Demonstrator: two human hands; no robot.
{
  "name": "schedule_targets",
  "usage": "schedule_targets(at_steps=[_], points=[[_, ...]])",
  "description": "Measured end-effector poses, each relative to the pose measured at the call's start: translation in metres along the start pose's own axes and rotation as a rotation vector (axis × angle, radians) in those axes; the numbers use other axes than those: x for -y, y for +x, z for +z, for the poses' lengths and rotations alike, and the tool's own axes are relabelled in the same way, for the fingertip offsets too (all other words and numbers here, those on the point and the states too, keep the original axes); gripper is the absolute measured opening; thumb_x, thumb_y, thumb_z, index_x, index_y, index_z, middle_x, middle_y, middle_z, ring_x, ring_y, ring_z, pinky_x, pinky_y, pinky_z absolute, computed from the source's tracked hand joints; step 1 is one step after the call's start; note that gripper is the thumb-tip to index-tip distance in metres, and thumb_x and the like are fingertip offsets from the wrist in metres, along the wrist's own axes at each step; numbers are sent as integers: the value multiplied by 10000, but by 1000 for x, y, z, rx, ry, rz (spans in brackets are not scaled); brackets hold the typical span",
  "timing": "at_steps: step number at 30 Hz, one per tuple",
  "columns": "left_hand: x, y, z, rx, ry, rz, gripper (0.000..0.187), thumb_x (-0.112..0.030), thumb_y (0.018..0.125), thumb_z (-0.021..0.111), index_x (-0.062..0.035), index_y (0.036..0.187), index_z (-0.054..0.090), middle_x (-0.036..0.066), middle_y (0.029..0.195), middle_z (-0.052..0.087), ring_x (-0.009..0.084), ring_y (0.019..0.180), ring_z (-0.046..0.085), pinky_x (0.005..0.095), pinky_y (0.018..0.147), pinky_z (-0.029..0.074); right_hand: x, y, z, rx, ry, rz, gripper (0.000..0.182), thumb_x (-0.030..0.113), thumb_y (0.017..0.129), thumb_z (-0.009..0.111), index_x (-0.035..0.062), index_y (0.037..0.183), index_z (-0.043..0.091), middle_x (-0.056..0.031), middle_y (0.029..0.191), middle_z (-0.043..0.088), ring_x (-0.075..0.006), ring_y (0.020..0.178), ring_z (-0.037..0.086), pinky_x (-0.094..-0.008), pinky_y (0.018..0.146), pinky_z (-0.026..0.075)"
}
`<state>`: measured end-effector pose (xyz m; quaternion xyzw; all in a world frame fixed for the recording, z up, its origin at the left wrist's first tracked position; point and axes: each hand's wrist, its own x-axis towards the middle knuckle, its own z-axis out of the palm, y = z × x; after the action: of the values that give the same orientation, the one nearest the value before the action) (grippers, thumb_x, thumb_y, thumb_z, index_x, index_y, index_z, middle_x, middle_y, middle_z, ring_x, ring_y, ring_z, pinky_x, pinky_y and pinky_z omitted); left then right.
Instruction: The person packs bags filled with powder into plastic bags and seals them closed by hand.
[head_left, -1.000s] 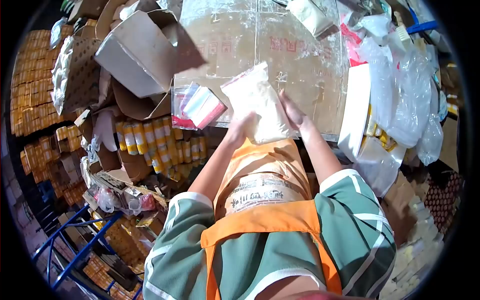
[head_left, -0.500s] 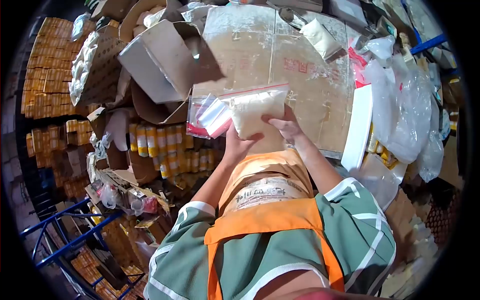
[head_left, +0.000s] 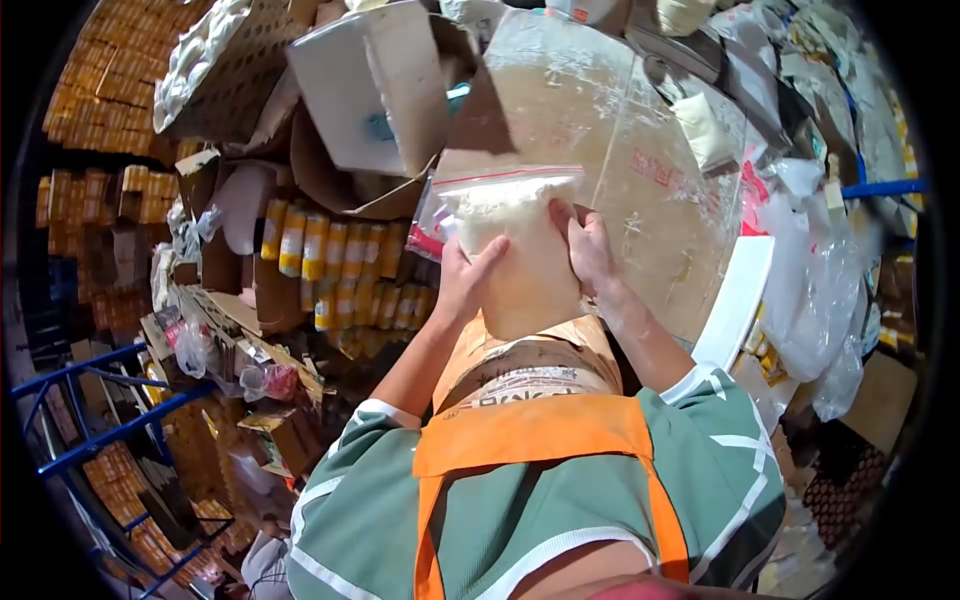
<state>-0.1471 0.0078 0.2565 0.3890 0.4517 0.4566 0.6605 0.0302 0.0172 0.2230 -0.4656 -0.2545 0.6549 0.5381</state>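
While yellow packs [head_left: 314, 245] stand near smudged cardboard [head_left: 665, 230], left grip [head_left: 466, 280] and right grip [head_left: 590, 250] pinch a filled bag [head_left: 528, 262].

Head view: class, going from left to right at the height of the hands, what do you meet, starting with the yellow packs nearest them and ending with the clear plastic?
Yellow packs → left hand → held bag → right hand → white panel → clear plastic.
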Motion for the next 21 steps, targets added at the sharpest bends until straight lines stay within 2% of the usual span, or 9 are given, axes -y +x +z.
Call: schedule_targets(at_steps=[3, 5, 7, 9, 12, 13, 15, 19, 21], points=[[-9, 10, -46, -74, -54, -29, 304, -191, 874, 647, -1, 1097, 564, 37, 963, 616, 109, 848, 579, 258, 739, 475, -15, 18, 42, 17, -87, 125, 271, 223, 971, 516, -8, 1024, 647, -16, 942, 659, -67, 799, 582, -239, 701, 479], [-4, 17, -82, -103, -132, -42, 261, -187, 889, 624, -10, 1074, 573, 12, 906, 594, 90, 800, 547, 238, 711, 449, -34, 35, 68, 3, -53, -7, 347, 315, 955, 537, -9, 1035, 632, -20, 940, 657, -88, 816, 586, -230, 734, 467], [1, 31, -134, -33, -190, -93, 315, -213, 907, 587, -17, 1147, 535, 52, 1007, 610, 110, 891, 583, 269, 755, 487, -29, 50, 125, -38, 4, 159, 433, 421, 916, 569, 1, 1003, 625, -23, 905, 648, -117, 828, 592, -227, 767, 456], [7, 39, -153, -155, -338, -199, 414, -343, 943, 509, -24, 1208, 505, 96, 1099, 602, 197, 966, 612, 357, 841, 504, -57, 78, 133, -114, -269, 277, 481, 485, 881, 586, 18, 992, 617, -49, 864, 636, -157, 792, 609, -265, 742, 483], [0, 45, -186, -87, -580, -549, 548, -483, 925, 482, -70, 1287, 485, 105, 1224, 589, 245, 1066, 600, 402, 930, 480, -125, 116, 123, -14, -222, 491, 421, 410, 924, 547, 14, 1060, 587, -86, 844, 626, -178, 720, 619, -349, 668, 517], [18, 50, -204, -60, -629, -696, 534, -464, 924, 491, -76, 1291, 487, 103, 1241, 582, 242, 1086, 592, 413, 945, 470, -93, 89, 167, 27, -132, 454, 376, 368, 942, 527, 20, 1075, 582, -75, 883, 631, -170, 766, 618, -347, 709, 519], [66, 59, -228, -35, -633, -548, 471, -367, 920, 533, -72, 1285, 500, 114, 1214, 599, 257, 1069, 602, 418, 959, 461, -155, 102, 137, 105, -190, 416, 374, 165, 891, 595, 22, 1220, 489, -88, 1091, 594, -193, 945, 596, -347, 803, 513], [120, 55, -255, 103, -624, -756, 489, -321, 919, 557, -79, 1331, 457, 119, 1246, 579, 254, 1093, 587, 412, 973, 453, -209, 84, 102, 311, -70, 502, 537, 34, 821, 637, 33, 1300, 393, -124, 1124, 571, -253, 1018, 588, -383, 853, 522], [155, 55, -258, 167, -604, -751, 487, -311, 936, 533, -58, 1342, 440, 126, 1258, 570, 248, 1099, 584, 407, 977, 449, -225, 61, 98, 133, 102, 628, 585, 23, 814, 640, 48, 1326, 358, -149, 1167, 548, -295, 1053, 581, -433, 885, 524]])
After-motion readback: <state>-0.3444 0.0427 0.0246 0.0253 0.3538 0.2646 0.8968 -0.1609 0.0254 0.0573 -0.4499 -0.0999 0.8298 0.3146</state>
